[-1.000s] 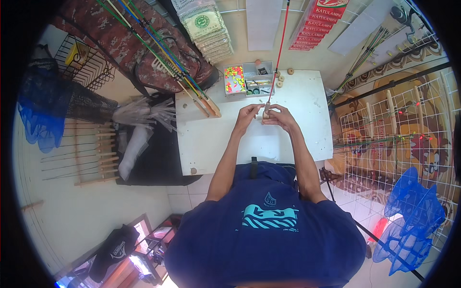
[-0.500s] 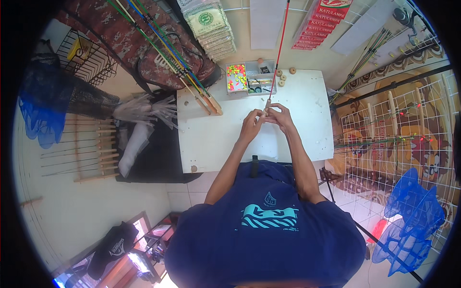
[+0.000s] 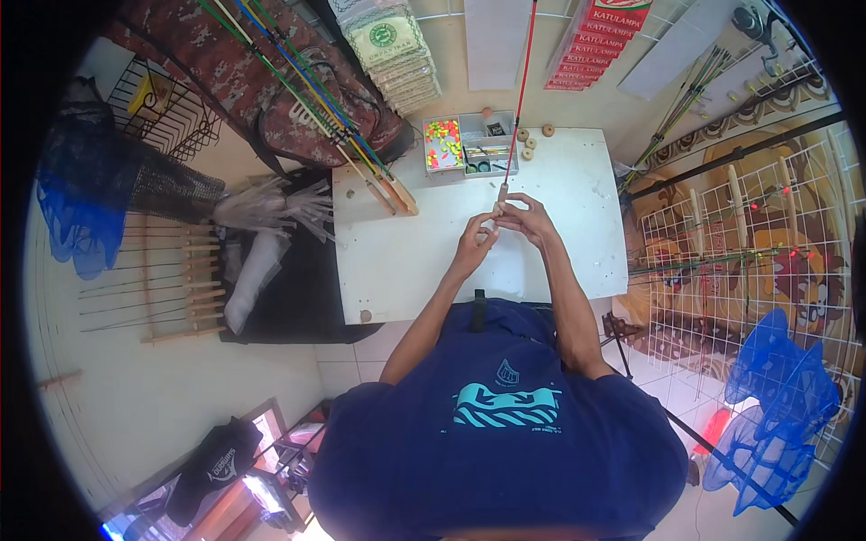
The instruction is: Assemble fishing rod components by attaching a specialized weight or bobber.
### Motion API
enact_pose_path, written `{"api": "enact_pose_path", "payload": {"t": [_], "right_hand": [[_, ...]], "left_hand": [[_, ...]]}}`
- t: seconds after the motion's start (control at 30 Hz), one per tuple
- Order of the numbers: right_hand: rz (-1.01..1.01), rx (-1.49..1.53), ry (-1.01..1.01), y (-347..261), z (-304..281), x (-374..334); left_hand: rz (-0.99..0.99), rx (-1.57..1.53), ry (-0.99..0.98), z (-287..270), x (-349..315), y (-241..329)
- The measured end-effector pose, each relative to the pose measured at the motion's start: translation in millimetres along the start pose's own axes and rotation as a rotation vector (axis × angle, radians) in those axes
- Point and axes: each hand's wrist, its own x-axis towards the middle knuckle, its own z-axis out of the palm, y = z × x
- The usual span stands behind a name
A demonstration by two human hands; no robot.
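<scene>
A thin red fishing rod rises from the table toward the far wall, its short light-wood handle at the near end. Around the lower part of that handle my right hand is closed, thumb and fingers pinching it. My left hand is just left of the handle's butt, its fingertips close against it and the thumb held apart below. Whether the left fingertips touch the wood is too small to tell.
Beyond my hands on the white table stands a compartment box with bright beads and small parts. Round wooden pieces lie beside it. Several rods lean at the left; a wire grid and blue nets are right.
My left thumb has moved down, away from the fingers, widening the gap in the left hand. My right hand keeps hold of the handle, and the rod has barely shifted.
</scene>
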Motion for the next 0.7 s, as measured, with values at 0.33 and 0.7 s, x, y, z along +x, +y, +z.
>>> {"api": "enact_pose_path", "payload": {"t": [0.33,0.7], "right_hand": [[0.009,-0.026,-0.002,-1.9,1.0,-3.8],[-0.033,-0.017,-0.032,2.6,5.3,-13.4]], "left_hand": [[-0.032,0.031,-0.113,-6.2,-16.0,-3.6],[0.135,0.229,0.227,-7.5,35.5,64.4]]}}
